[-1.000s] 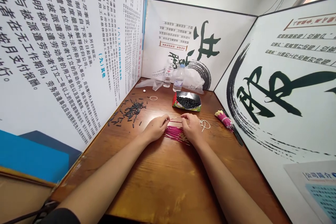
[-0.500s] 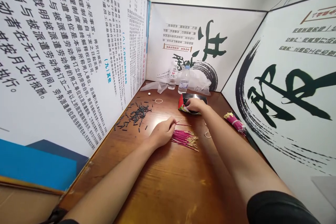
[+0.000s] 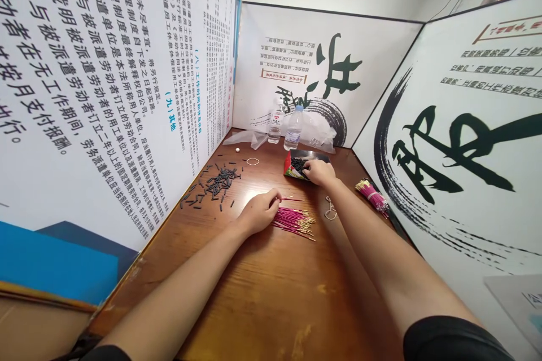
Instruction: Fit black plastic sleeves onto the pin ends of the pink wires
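My left hand (image 3: 260, 211) is closed in a pinch around a thin magenta wire (image 3: 292, 199) that points right. Just below it, a fanned pile of magenta wires with gold ends (image 3: 294, 221) lies on the table, partly under the hand. My right hand (image 3: 320, 171) reaches over the near right edge of a small open box (image 3: 292, 172) with red and green on its side. Inside are many short black tubes (image 3: 298, 163). The fingers of that hand are bent together at the tubes; what is between them is hidden.
Loose black tubes (image 3: 222, 182) are scattered at the left. A bound bundle of magenta wires (image 3: 373, 197) lies at the right, by the panel. Two water bottles (image 3: 293, 131) and clear plastic bags (image 3: 317, 130) stand behind the box. Rubber bands (image 3: 330, 210) lie nearby. Printed panels enclose the table.
My right hand has drawn back slightly towards the near right side of the box, showing more black tubes. My left hand keeps its pinch. The whole view has shifted a little.
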{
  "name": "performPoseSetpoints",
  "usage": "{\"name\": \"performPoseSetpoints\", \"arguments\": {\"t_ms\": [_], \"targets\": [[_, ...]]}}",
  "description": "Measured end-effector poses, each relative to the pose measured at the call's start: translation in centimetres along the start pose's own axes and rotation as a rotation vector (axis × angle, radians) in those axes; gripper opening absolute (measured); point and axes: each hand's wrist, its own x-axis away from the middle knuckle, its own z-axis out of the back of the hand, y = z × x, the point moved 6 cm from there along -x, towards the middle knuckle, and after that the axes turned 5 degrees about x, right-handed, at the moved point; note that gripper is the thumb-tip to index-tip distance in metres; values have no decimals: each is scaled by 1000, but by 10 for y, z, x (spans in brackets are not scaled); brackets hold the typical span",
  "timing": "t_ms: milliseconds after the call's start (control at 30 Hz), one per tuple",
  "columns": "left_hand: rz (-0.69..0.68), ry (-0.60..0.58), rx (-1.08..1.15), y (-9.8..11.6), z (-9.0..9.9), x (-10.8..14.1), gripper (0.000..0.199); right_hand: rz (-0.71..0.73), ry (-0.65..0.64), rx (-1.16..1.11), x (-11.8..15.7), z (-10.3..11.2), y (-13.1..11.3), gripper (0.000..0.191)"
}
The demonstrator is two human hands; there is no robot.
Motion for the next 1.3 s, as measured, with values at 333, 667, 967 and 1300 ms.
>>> {"name": "performPoseSetpoints", "arguments": {"t_ms": [333, 667, 967, 1300], "targets": [[-1, -1, -2, -2, 0, 1, 20, 17, 97, 29, 10, 6, -4, 37], [2, 13, -14, -6, -1, -1, 20, 96, 601, -290, 63, 48, -9, 29], [-60, 23, 83, -2, 1, -1, 32, 122, 491, -638, 131, 8, -55, 31], [-42, 58, -29, -1, 2, -1, 25, 299, 417, -753, 126, -3, -55, 23]]}}
